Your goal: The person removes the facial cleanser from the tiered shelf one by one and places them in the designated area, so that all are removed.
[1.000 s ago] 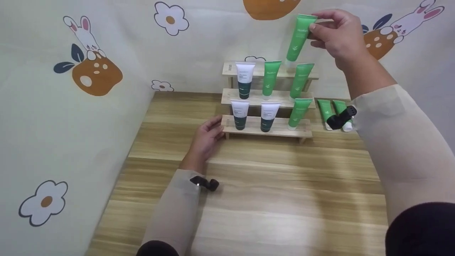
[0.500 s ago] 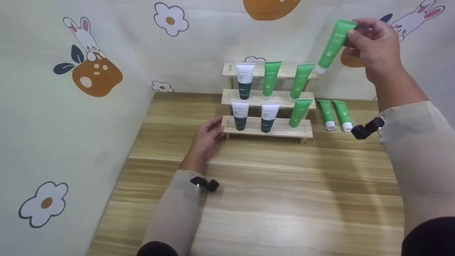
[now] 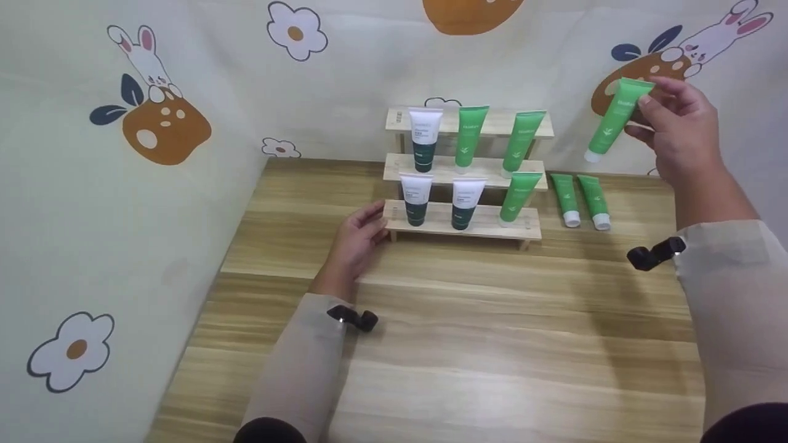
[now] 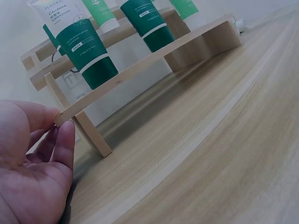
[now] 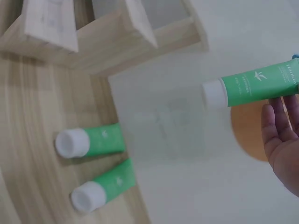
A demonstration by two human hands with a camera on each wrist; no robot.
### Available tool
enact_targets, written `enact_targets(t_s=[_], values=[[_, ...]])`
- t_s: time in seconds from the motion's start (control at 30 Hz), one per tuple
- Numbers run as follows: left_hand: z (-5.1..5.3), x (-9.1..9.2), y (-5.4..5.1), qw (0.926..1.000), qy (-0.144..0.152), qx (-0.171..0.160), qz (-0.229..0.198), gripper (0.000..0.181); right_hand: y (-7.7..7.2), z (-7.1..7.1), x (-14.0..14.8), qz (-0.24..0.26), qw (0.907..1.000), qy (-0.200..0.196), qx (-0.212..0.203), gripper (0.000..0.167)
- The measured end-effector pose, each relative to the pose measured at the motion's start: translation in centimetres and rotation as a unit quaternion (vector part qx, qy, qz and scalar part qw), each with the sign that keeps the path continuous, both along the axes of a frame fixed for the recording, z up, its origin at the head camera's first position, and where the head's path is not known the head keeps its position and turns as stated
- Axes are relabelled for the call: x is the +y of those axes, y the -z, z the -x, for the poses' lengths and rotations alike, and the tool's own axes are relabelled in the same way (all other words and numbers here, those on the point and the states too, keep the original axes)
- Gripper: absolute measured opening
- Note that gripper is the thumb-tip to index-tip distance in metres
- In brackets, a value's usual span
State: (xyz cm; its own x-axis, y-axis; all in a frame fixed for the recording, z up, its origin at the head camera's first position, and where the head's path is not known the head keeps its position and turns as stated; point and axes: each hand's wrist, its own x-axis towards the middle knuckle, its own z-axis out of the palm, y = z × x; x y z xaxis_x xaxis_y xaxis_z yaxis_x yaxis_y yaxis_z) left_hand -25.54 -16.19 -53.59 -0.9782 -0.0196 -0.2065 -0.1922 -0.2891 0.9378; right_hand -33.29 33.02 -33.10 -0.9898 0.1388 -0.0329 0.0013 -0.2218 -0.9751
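My right hand [image 3: 686, 132] pinches a green tube [image 3: 618, 120] near its flat crimped end, the white cap tilted down to the left, in the air right of the wooden rack [image 3: 523, 231]. The right wrist view shows that green tube [image 5: 259, 84] held at the fingertips. My left hand [image 3: 356, 240] is at the rack's lower left end. In the left wrist view, my left hand [image 4: 37, 154] pinches the end of the bottom shelf [image 4: 126, 77], thumb above and a finger below. White-and-dark-green tubes [image 3: 468, 203] and green tubes [image 3: 520, 197] stand cap-down on the two lower shelves.
Two green tubes [image 3: 566, 200] lie flat on the wooden table [image 3: 443, 344], right of the rack. The rack's top shelf [image 3: 446, 120] is bare. A printed cloth wall [image 3: 345, 92] rises behind and at the left.
My right hand has carried the green tube from above the top shelf out to the right, then lower, toward the two lying tubes. My left hand stays at the rack.
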Motion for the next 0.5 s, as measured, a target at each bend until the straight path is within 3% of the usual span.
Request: enact_targets(t_s=[0.5], values=[[-0.1,0.0,-0.2,0.9999,0.002,0.011,-0.007,0.047,6.2,-0.3,5.1,0.029,0.9971,0.047,-0.052,0.057]])
